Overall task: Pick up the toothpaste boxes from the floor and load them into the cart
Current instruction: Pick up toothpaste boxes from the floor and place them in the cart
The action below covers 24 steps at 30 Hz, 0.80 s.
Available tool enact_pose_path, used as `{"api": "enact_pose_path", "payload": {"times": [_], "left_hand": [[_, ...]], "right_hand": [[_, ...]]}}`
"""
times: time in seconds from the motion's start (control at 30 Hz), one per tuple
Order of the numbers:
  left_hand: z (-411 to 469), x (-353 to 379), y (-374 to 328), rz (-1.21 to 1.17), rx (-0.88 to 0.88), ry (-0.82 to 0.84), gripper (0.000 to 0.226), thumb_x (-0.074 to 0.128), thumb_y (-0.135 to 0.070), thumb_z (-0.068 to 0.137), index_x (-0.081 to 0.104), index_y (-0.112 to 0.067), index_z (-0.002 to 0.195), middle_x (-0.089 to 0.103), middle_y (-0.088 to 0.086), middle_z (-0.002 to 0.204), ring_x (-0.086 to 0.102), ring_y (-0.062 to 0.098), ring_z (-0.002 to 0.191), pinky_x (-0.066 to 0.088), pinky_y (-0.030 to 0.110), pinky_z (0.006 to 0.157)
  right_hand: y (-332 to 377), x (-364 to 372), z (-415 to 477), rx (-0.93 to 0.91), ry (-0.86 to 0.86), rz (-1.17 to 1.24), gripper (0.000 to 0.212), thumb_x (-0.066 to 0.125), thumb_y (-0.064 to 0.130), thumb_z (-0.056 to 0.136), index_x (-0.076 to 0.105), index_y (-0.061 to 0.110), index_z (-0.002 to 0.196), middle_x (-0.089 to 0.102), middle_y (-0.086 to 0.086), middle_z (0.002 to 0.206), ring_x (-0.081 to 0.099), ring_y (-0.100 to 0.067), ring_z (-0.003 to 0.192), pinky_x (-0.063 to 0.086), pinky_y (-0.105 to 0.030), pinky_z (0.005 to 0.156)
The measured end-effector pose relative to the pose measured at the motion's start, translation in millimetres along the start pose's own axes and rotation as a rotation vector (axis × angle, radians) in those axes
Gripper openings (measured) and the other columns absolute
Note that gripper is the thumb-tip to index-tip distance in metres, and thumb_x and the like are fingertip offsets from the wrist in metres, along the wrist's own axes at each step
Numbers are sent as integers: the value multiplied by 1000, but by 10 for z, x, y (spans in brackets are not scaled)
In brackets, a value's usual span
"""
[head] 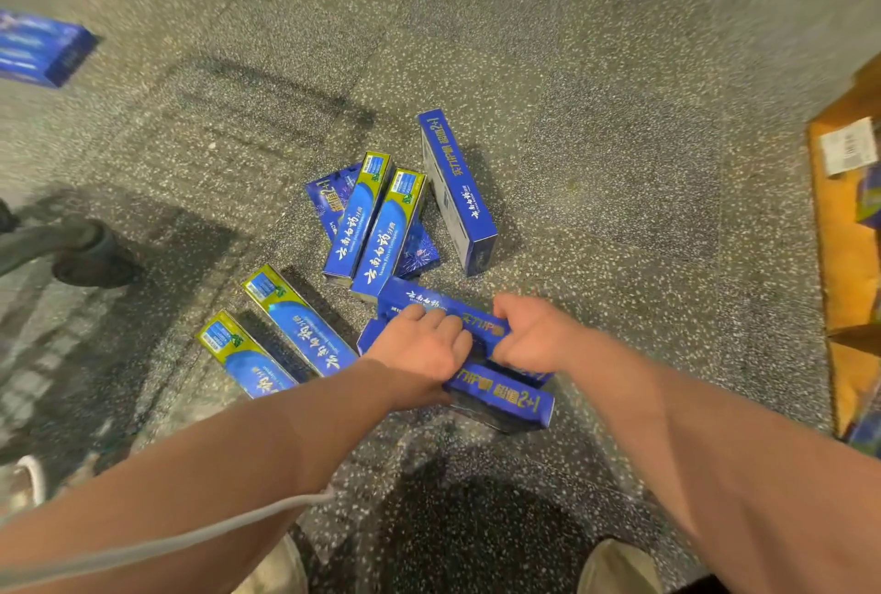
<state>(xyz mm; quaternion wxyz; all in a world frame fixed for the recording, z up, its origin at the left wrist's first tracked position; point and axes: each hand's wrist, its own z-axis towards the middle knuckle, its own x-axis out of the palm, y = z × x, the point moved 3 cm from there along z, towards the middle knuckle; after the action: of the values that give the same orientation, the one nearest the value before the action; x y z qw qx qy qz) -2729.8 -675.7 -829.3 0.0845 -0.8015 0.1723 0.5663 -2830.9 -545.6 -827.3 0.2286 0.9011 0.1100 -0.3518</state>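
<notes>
far-left box [45, 47]: blue, blurred, at the frame edge, well apart from the pile; can't tell what it rests on.
cart: can't identify for sure. Grey caster-like part [90, 250] at left may belong to it.
green-end boxes [281, 331]: two slim ones flat on the floor [596, 126], side by side, just left of the left hand, long axes running up-left to down-right.
middle pile [376, 221]: two more slim boxes lying on a flat blue pack, long axes near vertical in frame, just beyond the hands.
left hand [419, 350]: palm down, fingers curled over the top edge of the blue packs [500, 395], thumb side hidden. Grip closed on the stack.
blue packs: stacked, two at least, directly under both hands, touching them. Long axis runs left-right, tilted down to the right, across the line of the forearms.
right hand [536, 336]: knuckles up, fingers tucked under and onto the upper pack's right part. Grip closed on it; fingertips hidden.
nearer hand: both equal, one either side of the stack's middle.
arms: both stretched forward and down, forearms converging on the stack, wrists nearly straight.
upright pack [457, 193]: on its long edge, beyond the right hand, apart from it.
carton [839, 259]: brown, open, at the right edge.
next move (judgement): lift straight up with both hands, then swing toward the cart.
</notes>
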Motion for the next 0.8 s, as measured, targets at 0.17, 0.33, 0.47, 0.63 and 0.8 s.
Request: {"api": "enact_pose_path", "payload": {"times": [0.17, 0.33, 0.47, 0.63, 0.8], "left_hand": [[-62, 49, -24, 42, 46, -196, 76, 84, -72, 46, 62, -14, 90, 57, 5, 86, 54, 27, 78, 43, 38, 72], [-137, 94, 13, -18, -46, -245, 84, 78, -72, 54, 47, -11, 102, 53, 10, 98, 51, 31, 88, 45, 49, 82], [-152, 133, 45, -41, -143, -165, 100, 71, -75, 56, 42, -9, 125, 52, 12, 120, 48, 34, 111, 38, 62, 100], [-83, 133, 38, 2, -181, -19, 97, 54, -80, 74, 36, -10, 138, 43, 10, 129, 41, 32, 121, 17, 59, 118], [-100, 160, 65, -68, -200, 42, 88, 55, -81, 75, 32, -16, 130, 42, 7, 124, 41, 29, 114, 35, 51, 102]], "right_hand": [[48, 14, -132, -23, 71, 78, 29, 73, 33, 78, 51, 24, 95, 62, 1, 90, 58, -16, 75, 43, -31, 60], [165, 119, -228, -106, 196, -221, 87, 82, 67, 54, 42, 26, 120, 63, 3, 109, 62, -22, 93, 55, -38, 85], [275, 197, -316, -164, 119, -397, 86, 83, 71, 56, 39, 24, 113, 52, 7, 98, 55, -20, 87, 47, -34, 76], [387, 227, -326, -191, 3, -434, 69, 80, 53, 67, 38, 20, 111, 53, 4, 102, 61, -22, 94, 47, -33, 77], [358, 252, -280, -208, -32, -486, 76, 78, 53, 69, 38, 19, 125, 52, -2, 122, 57, -24, 115, 47, -41, 95]]}}
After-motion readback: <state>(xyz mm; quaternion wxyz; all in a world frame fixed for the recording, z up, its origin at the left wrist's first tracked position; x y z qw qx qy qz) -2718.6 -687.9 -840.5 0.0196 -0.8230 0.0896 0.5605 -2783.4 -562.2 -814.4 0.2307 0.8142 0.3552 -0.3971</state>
